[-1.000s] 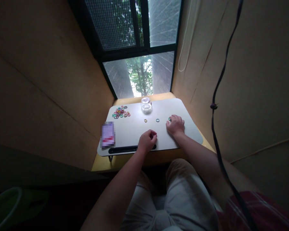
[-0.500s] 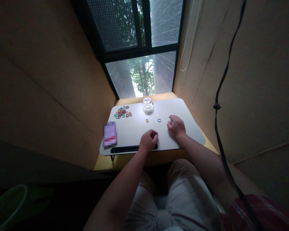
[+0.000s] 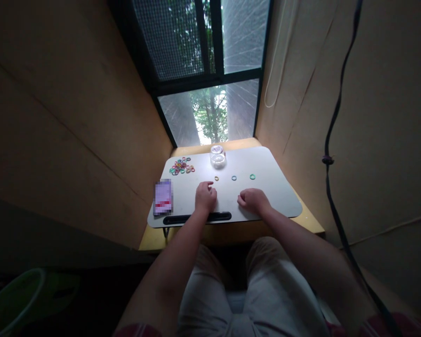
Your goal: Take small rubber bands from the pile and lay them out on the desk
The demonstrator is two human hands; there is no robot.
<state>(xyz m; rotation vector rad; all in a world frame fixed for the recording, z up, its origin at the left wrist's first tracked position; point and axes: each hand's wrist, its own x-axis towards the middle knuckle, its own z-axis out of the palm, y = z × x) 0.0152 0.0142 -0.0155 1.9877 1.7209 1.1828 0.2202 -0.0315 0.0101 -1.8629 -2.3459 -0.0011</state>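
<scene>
On the white lap table [image 3: 182, 196], a yellow band [image 3: 216, 178], a blue band [image 3: 234, 178] and a green band [image 3: 252, 177] lie apart in a row. My left hand [image 3: 206, 196] is just below and left of the yellow band, its fingers apart and nothing visible between them. Below the green band, my right hand [image 3: 251, 200] rests with curled fingers on the table; whatever it may hold is hidden. A pile of coloured bands [image 3: 181, 166] lies at the back left.
A clear round container [image 3: 218, 160] stands at the back middle. A purple pixelated item [image 3: 163, 196] lies at the left edge, and a black slot [image 3: 177, 219] runs along the front. Beyond is a window; a dark cord [image 3: 328, 140] hangs at right.
The green band now lies uncovered on the table, and my right hand has come back towards me. My left hand has moved left and its fingers have opened.
</scene>
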